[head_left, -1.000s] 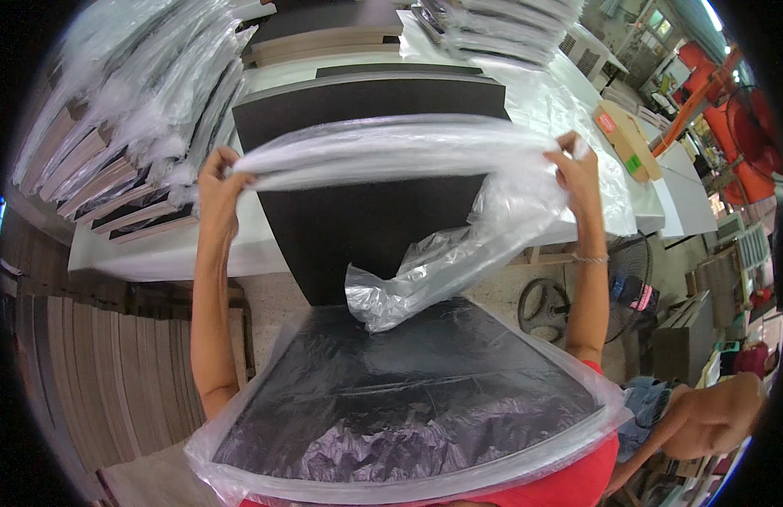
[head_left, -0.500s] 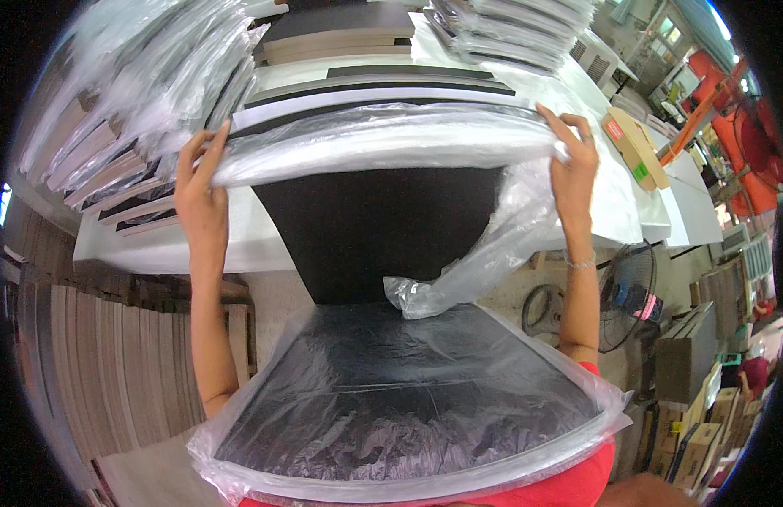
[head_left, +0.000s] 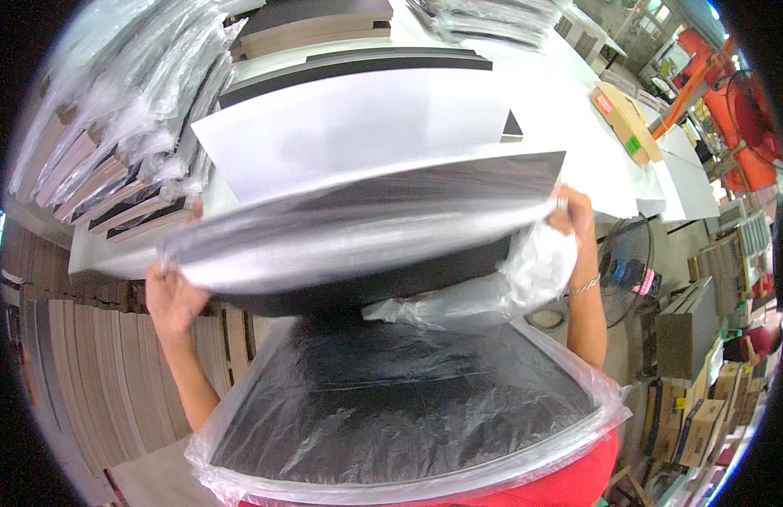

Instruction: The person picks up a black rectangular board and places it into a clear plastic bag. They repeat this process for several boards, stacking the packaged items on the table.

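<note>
A black board (head_left: 493,173) is held up in front of me, tilted, its left end lower than its right. A band of clear plastic bag (head_left: 366,241), smeared by motion, lies across it. At its left end my left hand (head_left: 174,296) is closed on the bag's edge, slightly blurred. My right hand (head_left: 577,215) grips the right end, fingers partly hidden, with loose plastic hanging below them. Nearest my body is another black board (head_left: 400,397) covered in clear plastic, overlapping the red clothing at the lower edge.
Across the white table lies a white sheet (head_left: 341,127) over dark boards. Plastic-wrapped boards (head_left: 130,127) are stacked at the left, more at the back. A cardboard piece (head_left: 628,127) lies right. Below stand a fan (head_left: 628,270), a row of boards (head_left: 113,372) and cartons (head_left: 700,431).
Both hands have come down toward me with the board and bag, the left one farther. The board now slants, and more of the white sheet behind it shows.
</note>
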{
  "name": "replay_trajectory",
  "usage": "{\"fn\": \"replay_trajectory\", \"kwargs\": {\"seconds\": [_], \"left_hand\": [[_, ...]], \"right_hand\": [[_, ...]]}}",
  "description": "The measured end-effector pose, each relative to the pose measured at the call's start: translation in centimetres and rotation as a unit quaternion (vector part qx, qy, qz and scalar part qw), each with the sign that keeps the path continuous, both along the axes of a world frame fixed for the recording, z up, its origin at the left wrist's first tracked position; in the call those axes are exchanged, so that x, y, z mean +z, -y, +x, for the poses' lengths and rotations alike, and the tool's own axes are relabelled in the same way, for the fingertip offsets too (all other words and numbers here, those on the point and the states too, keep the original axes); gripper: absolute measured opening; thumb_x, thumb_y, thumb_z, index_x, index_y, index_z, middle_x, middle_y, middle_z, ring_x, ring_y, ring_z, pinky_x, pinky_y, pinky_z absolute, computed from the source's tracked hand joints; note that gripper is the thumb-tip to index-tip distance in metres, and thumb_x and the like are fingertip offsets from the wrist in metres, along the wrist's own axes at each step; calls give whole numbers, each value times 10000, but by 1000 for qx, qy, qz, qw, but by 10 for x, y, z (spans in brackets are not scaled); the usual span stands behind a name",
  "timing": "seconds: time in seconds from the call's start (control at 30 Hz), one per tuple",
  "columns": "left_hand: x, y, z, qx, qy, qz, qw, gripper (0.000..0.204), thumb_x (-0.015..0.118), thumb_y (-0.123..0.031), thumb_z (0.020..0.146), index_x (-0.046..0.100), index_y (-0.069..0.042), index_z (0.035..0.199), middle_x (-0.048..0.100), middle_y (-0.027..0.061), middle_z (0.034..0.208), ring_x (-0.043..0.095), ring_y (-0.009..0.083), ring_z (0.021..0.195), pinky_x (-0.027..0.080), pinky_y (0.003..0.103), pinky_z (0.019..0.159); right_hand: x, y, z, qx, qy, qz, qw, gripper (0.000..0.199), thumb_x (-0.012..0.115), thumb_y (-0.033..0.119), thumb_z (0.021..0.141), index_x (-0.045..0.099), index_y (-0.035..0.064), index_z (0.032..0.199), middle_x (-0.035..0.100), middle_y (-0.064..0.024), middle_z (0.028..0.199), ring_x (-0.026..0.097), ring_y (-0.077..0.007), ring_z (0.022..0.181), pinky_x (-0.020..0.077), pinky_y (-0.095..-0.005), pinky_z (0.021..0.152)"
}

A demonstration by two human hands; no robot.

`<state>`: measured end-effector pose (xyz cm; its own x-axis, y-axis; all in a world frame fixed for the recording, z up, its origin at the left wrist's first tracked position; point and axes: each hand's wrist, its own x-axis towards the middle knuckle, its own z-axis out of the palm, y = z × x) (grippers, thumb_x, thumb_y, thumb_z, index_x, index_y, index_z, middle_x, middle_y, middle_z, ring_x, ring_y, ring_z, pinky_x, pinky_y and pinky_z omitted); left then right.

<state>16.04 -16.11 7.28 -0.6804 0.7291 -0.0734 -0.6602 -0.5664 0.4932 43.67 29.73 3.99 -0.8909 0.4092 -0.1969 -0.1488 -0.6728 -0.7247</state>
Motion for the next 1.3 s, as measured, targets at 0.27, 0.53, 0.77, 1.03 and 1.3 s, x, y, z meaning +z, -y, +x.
{"fn": "replay_trajectory", "kwargs": {"seconds": [0.27,0.53,0.77,1.03,1.3], "left_hand": [[-133,58,49,-135,-270,-341,890,305,576,-216,879,598,-24,1114,571,159,1175,571,219,1025,450,333,885],[-204,25,52,-156,-213,-583,769,452,602,-307,867,499,-53,1227,579,78,1018,536,175,963,445,298,804],[-146,0,-31,-223,-400,-546,701,366,553,-305,893,563,-44,1151,544,35,983,481,123,891,407,256,813],[15,-141,73,-142,-595,-283,739,362,553,-216,898,504,-23,1200,520,41,1034,473,110,952,392,264,872],[8,-168,109,-8,-635,-229,738,313,674,-128,793,572,-13,1066,520,99,1086,490,264,1027,400,357,859]], "right_hand": [[-136,35,81,190,22,0,982,165,645,56,795,506,59,885,528,1,738,470,-46,531,317,-184,360],[-288,-37,118,-18,479,521,706,181,602,220,871,589,40,864,511,0,675,411,-42,532,285,-179,416],[-15,-152,177,-556,133,400,717,443,506,435,920,597,30,1074,518,-2,737,414,-63,568,337,-214,481],[129,59,-12,-171,-80,546,816,789,325,677,852,387,36,1308,439,-9,945,406,-70,674,462,-316,779],[92,154,-49,128,-131,639,747,596,593,64,842,289,94,1354,406,-94,1002,480,-202,937,377,-318,927]]}}
